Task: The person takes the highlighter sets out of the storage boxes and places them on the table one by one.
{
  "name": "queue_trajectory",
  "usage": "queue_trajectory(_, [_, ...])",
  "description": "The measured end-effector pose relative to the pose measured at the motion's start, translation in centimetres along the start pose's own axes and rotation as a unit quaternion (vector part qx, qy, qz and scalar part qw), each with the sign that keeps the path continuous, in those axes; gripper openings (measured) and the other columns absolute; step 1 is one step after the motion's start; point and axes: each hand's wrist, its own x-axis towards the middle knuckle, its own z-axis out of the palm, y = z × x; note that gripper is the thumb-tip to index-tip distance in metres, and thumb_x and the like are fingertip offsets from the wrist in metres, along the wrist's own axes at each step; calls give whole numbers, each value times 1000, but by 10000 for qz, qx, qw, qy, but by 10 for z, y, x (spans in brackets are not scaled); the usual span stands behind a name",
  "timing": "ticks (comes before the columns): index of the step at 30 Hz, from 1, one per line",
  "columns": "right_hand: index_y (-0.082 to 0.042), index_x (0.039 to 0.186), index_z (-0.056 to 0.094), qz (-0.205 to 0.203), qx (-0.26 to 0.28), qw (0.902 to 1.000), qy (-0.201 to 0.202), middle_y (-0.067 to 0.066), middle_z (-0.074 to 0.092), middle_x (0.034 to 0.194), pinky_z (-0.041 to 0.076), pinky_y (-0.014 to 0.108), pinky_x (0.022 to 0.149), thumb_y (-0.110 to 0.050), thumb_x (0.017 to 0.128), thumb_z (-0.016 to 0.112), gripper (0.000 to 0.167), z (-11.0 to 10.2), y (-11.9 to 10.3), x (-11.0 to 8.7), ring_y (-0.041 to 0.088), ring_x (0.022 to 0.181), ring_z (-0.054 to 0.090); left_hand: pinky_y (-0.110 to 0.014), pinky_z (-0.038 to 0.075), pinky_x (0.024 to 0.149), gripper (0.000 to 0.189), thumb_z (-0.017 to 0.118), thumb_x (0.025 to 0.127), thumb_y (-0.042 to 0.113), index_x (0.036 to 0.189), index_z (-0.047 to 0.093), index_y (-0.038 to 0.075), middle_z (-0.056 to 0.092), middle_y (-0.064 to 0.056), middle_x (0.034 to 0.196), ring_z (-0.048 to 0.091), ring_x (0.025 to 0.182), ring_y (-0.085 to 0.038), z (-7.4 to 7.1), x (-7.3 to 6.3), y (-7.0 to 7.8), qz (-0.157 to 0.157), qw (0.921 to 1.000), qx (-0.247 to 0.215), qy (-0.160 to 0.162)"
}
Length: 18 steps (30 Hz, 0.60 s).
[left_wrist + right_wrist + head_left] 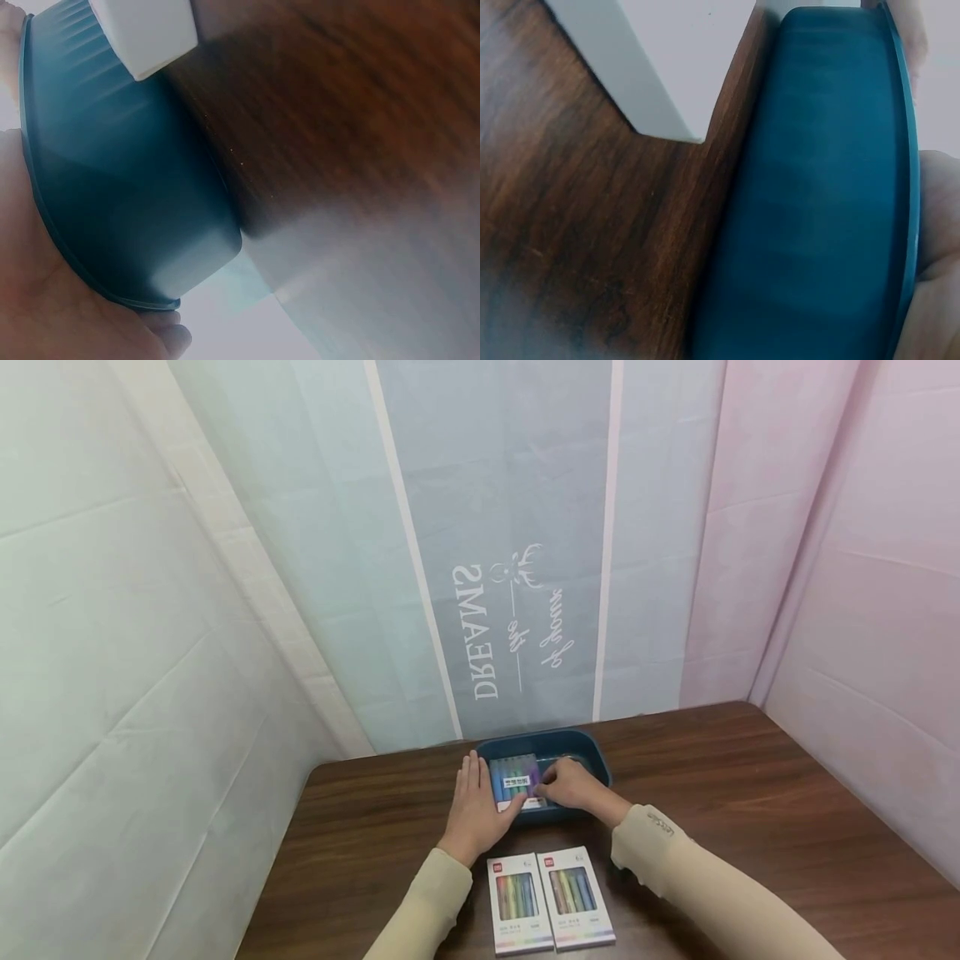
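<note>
A clear-fronted pack of coloured pens [513,770], blue through green to purple with a white label, lies in the left part of a dark blue plastic basket [573,741]. My left hand [474,806] lies along the basket's left rim with fingers straight, its thumb reaching over the pack's lower part. At the pack's right edge, my right hand [572,783] pinches with bent fingers; the exact contact is partly hidden. In the left wrist view the hand [45,300] rests against the basket's rim [56,244]. The right wrist view shows the hand [937,217] beside the basket wall [817,180].
Two white boxes with windows onto coloured pens, a left one [516,935] and a right one [581,923], lie side by side on the brown wooden table [360,835] in front of the basket. Printed curtains [525,485] hang behind and at both sides.
</note>
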Motion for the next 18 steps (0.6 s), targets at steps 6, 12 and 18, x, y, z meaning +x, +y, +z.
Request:
queue_trajectory(6, [1,113,81,-25,85,10000,14,9,78,101,62,46,83,-25,99,78,30,0,2,1,19,90,71,-52,20,132,103,51,104,69,163,27,-12,15,-30,175,14,165,-42,0,1,-2,50,10000,-38,24])
queue_trajectory(12, [1,113,80,30,131,9999,18,8,78,100,62,47,83,-25,99,79,30,0,2,1,20,91,71,-53,21,132,103,52,104,69,163,28,-12,16,-30,175,15,164,-42,0,1,-2,67,10000,-34,37])
queue_trajectory(18, [-1,111,81,110,269,9996,70,6,76,97,62,45,82,-25,98,79,28,0,2,0,19,87,68,-52,20,132,104,51,104,70,164,28,-11,15,-29,176,14,165,-42,0,1,-2,48,10000,-16,-2])
